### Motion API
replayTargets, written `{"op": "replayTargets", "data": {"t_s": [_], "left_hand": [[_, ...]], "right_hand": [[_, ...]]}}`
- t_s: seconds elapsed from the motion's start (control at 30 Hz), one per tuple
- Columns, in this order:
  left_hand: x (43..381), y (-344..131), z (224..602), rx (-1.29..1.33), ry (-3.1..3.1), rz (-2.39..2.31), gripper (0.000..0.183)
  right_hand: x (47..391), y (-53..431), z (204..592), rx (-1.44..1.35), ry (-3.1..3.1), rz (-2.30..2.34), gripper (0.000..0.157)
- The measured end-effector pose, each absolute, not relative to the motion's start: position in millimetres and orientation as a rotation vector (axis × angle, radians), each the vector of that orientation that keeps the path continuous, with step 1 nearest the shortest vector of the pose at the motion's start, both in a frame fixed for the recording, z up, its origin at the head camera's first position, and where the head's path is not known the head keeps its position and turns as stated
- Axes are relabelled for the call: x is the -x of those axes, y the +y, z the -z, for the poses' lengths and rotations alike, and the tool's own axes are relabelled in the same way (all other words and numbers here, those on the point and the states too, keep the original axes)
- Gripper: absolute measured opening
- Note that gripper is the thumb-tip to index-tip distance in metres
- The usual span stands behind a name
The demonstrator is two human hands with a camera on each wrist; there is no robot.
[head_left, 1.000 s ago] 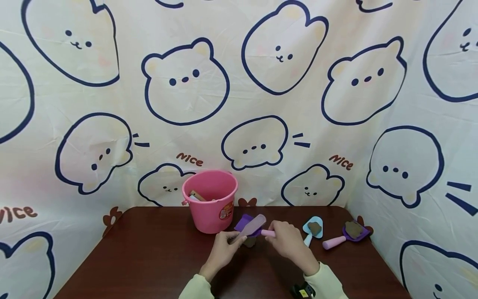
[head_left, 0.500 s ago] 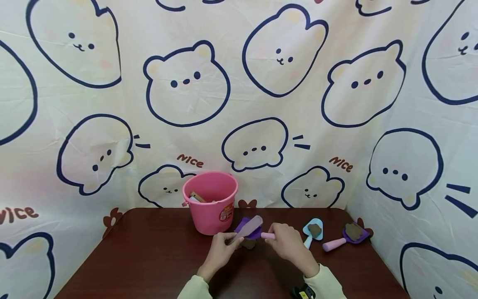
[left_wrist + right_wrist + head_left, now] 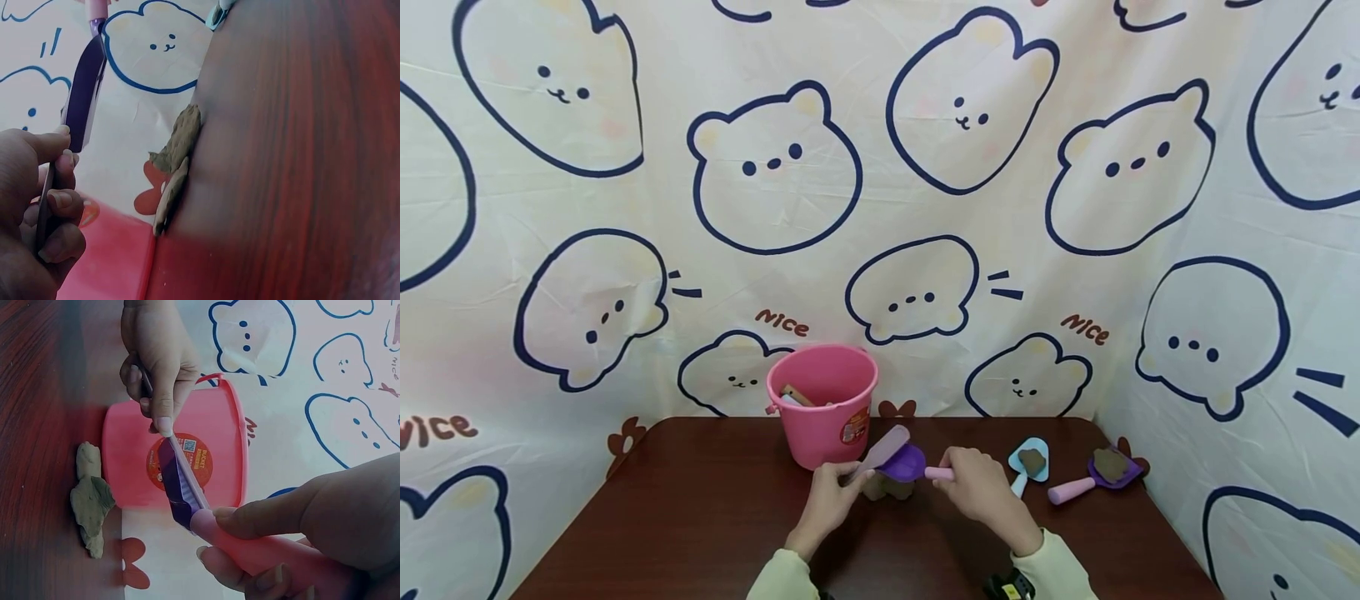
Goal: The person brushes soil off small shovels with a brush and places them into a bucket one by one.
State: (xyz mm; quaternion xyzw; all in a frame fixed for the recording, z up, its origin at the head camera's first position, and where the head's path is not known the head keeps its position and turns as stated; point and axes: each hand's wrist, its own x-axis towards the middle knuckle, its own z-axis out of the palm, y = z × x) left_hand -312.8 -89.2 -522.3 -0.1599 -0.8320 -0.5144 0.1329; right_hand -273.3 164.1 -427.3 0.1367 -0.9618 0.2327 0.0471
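Fingers and thumb of my left hand pinch a lilac spatula near its narrow end; the fingers of my right hand curl round the pink handle of a purple shovel. Both tools hang toward the worktop's back edge. With so small a pinch, I judge that pushing sideways against the shovel could twist the spatula loose. Below lie brown clay-like lumps; dipping the tools too low could smear them or make them stick. Near the worktop's back right corner, a second purple shovel carries one brown piece and a blue scoop another piece; a wide sweep of my right arm could jolt either. A pink bucket stands by the back edge, where a careless swing of the spatula's tip could bump it.

My left wrist camera shows a gap between tools and lumps that the head view hides. The right wrist view makes the bucket's label readable and sets spatula along shovel blade, though I cannot tell whether they touch. Only the head view looks inside the bucket.
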Motion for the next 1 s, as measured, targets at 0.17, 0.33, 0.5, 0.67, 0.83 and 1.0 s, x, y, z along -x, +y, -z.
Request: {"op": "replayTargets", "data": {"t_s": [0.17,0.33,0.5,0.67,0.83,1.0], "left_hand": [[314.2,-92.7,523.1,0.435,-2.394,1.478,0.02],[315.7,-96.0,526.8,0.428,-2.372,1.463,0.02],[316.5,-99.1,528.4,0.426,-2.364,1.48,0.022],[316.5,-99.9,524.8,0.414,-2.35,1.504,0.024],[314.1,-97.9,519.9,0.429,-2.335,1.529,0.024],[310.1,-92.6,515.3,0.443,-2.344,1.537,0.018]], "right_hand": [[272.8,164.5,426.3,-0.42,-2.933,-0.709,0.019],[272.3,165.0,425.2,-0.42,-2.939,-0.691,0.02],[272.7,165.5,423.9,-0.417,-2.946,-0.692,0.021],[274.7,166.6,423.3,-0.405,-2.938,-0.689,0.021],[276.3,167.4,425.3,-0.386,-2.938,-0.695,0.021],[277.2,167.9,427.4,-0.387,-2.921,-0.681,0.02]]}}
